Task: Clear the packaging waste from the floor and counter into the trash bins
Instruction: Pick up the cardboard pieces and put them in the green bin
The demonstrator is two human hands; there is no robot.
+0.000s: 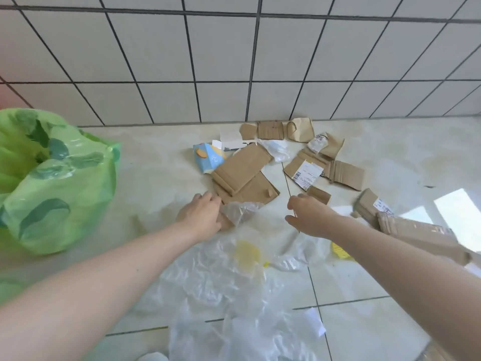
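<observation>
Packaging waste lies scattered on the tiled floor. My left hand [201, 216] grips a crumpled clear plastic film [240, 211] at the near edge of a flattened brown cardboard piece [243, 173]. My right hand [308, 214] hovers just above the floor with loosely bent fingers, holding nothing, beside a small cardboard scrap [319, 194]. A large sheet of clear plastic [229, 287] with a yellow patch spreads below both hands. A blue snack box [208, 158] lies behind the cardboard. More cardboard with a white label [307, 171] lies to the right.
A bin lined with a green bag [52, 183] stands at the left. Torn cardboard bits [276, 130] lie along the tiled wall. A stack of flattened cardboard [416, 230] sits under my right forearm. A bright light patch [458, 217] falls on the floor at the right.
</observation>
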